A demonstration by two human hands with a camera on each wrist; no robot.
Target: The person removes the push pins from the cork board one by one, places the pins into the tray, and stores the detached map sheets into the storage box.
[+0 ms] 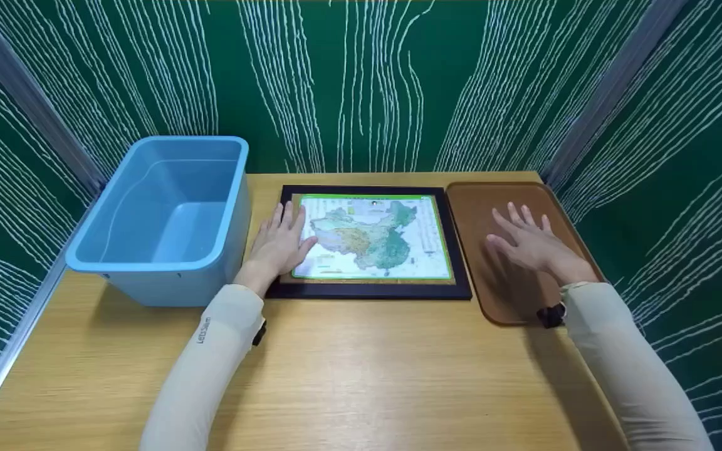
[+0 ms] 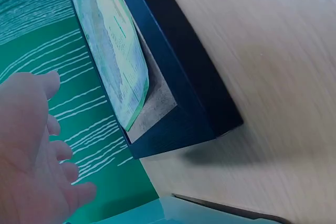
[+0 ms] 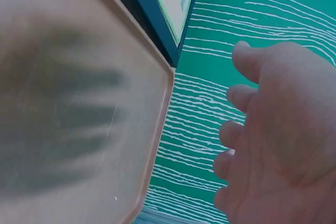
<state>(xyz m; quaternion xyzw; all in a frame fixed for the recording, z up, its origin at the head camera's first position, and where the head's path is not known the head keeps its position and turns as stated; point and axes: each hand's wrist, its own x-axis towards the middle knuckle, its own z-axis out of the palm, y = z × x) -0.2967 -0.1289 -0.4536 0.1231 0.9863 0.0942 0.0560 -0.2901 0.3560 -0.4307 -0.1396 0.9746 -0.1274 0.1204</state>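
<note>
A map sheet (image 1: 367, 238) with a green border lies inside a black frame (image 1: 370, 291) at the middle of the table. In the left wrist view the map's corner (image 2: 137, 103) curls up from the backing. My left hand (image 1: 279, 243), fingers spread, hovers over the frame's left side and holds nothing. Over the brown tray (image 1: 480, 294), right of the frame, my right hand (image 1: 536, 245) hangs with its fingers spread. Its shadow falls on the tray in the right wrist view, so this hand is above the surface, apart from it.
A deep light-blue bin (image 1: 160, 266) stands at the left, close beside the frame. The wooden table (image 1: 361, 369) extends in front. Green walls (image 1: 386, 88) with white wavy lines enclose the back and both sides, with grey posts (image 1: 612, 88) at the corners.
</note>
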